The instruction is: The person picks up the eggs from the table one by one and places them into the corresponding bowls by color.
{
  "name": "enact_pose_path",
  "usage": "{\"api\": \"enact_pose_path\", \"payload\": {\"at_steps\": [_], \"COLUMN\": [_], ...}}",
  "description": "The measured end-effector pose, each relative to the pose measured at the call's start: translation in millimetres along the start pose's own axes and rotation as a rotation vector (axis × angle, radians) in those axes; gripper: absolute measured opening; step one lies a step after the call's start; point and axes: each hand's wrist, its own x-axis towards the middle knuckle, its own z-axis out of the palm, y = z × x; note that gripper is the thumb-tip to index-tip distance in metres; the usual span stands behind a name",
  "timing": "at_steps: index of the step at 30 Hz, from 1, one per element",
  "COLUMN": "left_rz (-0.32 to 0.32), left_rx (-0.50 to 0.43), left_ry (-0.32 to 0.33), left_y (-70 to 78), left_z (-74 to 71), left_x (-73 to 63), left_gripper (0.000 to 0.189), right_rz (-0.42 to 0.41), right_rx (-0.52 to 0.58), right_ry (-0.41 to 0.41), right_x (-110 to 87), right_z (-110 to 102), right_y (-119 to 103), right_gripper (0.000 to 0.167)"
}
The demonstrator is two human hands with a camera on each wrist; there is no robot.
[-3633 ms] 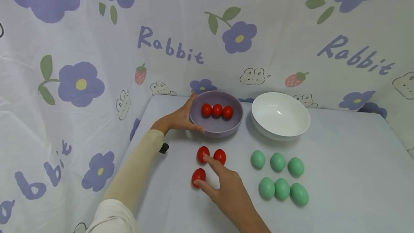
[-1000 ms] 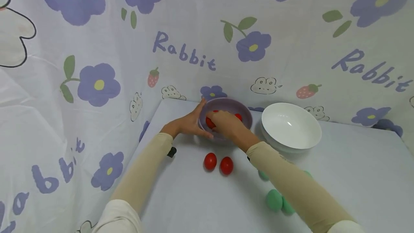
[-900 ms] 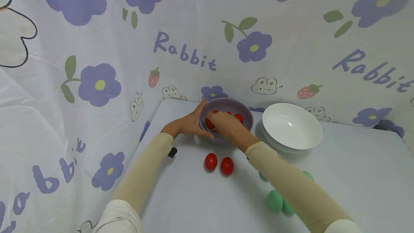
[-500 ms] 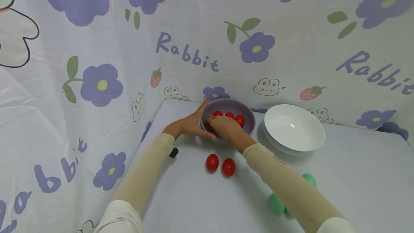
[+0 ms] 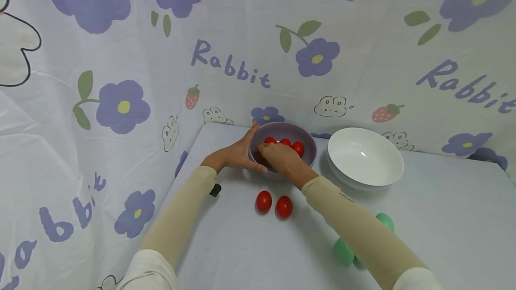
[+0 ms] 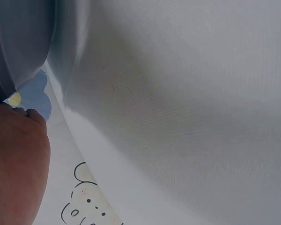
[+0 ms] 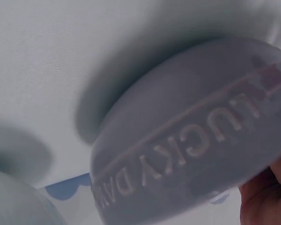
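Note:
A purple bowl (image 5: 306, 133) stands at the table's back, with my left hand (image 5: 238, 153) gripping its left side, thumb in front and forefinger behind. My right hand (image 5: 282, 158) reaches over the near rim into the bowl, fingertips bent down around a red egg that is mostly hidden beneath them. Beyond the knuckles lie three more red eggs (image 5: 298, 148) in the bowl. Two red eggs (image 5: 264, 202) rest on the table in front. In the right wrist view the bowl's outer wall (image 7: 168, 136) shows raised lettering, and fingers (image 7: 262, 201) appear at the lower right.
A white bowl (image 5: 364, 158) stands right of the purple one. Several green eggs (image 5: 344, 251) lie on the table, partly covered by the right forearm (image 5: 359, 232). A patterned curtain (image 5: 225, 21) hangs behind and at the left.
Since the oldest frame my right hand has carried the front red egg from the table into the purple bowl. Over the last second it dips slightly lower there. My left hand keeps its hold.

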Motion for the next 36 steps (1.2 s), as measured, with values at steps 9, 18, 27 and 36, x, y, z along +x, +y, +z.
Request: {"api": "enact_pose_path", "payload": {"at_steps": [9, 18, 27, 36], "left_rz": [0.008, 0.031, 0.034, 0.029], "left_rx": [0.001, -0.010, -0.038, -0.006], "left_ry": [-0.007, -0.005, 0.001, 0.009], "left_y": [4.6, 0.1, 2.1, 8.5], "left_z": [-3.6, 1.2, 4.7, 3.2], "left_x": [-3.0, 4.3, 3.6, 2.0], "left_gripper": [0.154, 0.152, 0.150, 0.151], "right_rz": [0.061, 0.035, -0.133, -0.198], "right_rx": [0.258, 0.503, 0.713, 0.853], "right_ry": [0.164, 0.473, 0.802, 0.910], "right_x": [-23.6, -72.7, -133.7, -174.7], "right_z": [-39.4, -108.9, -152.5, -145.9], "right_y": [-5.7, -14.8, -34.7, -56.4], "right_gripper": [0.058, 0.062, 0.057, 0.061]}}
